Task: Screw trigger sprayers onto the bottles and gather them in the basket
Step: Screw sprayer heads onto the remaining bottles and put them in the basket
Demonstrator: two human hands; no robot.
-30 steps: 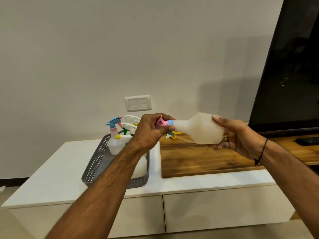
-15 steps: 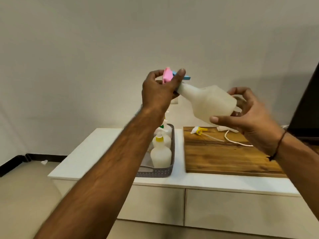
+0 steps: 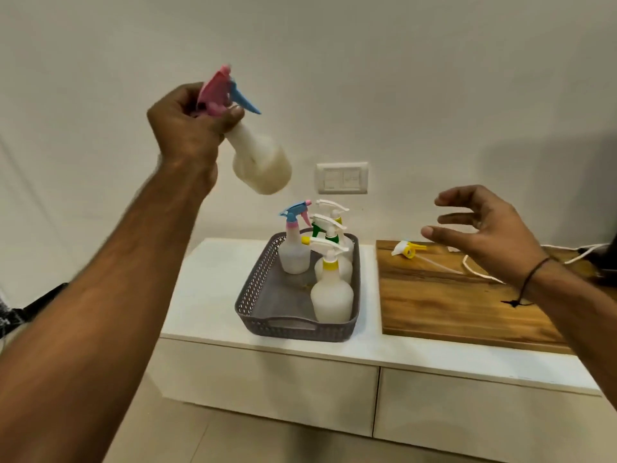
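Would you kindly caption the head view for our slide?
Left hand lifts a capped bottle above the basket; right hand open.

right hand (image 3: 490, 232) released bottle (image 3: 258, 158), left hand (image 3: 190, 128) lifted it

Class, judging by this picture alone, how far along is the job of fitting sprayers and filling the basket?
Done: four bottles with sprayers stand in the grey basket. In hand: the left hand holds a bottle by its pink sprayer; the right hand holds nothing. Left: basket this bottle; a loose yellow sprayer lies on the wooden board.
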